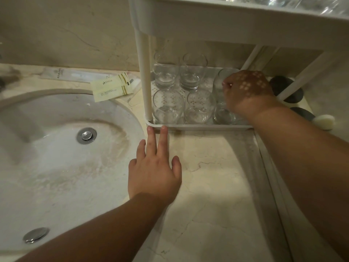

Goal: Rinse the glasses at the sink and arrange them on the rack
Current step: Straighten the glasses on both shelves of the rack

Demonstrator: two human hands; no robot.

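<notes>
A white two-tier rack (198,127) stands on the marble counter right of the sink (56,148). Several clear glasses stand on its lower shelf, among them one at the front left (167,106) and one at the back left (164,74). My right hand (247,91) reaches under the upper tier and grips a glass (220,82) at the right side of the shelf, fingers curled round its rim. My left hand (154,167) lies flat on the counter, fingers straight, two fingertips touching the rack's front left corner. More glasses (279,1) show on the upper tier.
Paper sachets (111,87) lie on the counter behind the sink. Dark round objects (287,87) and a pale sponge-like item (323,121) sit right of the rack. The sink's drain plug (86,135) is at its centre. The counter's raised edge (273,176) runs along the right.
</notes>
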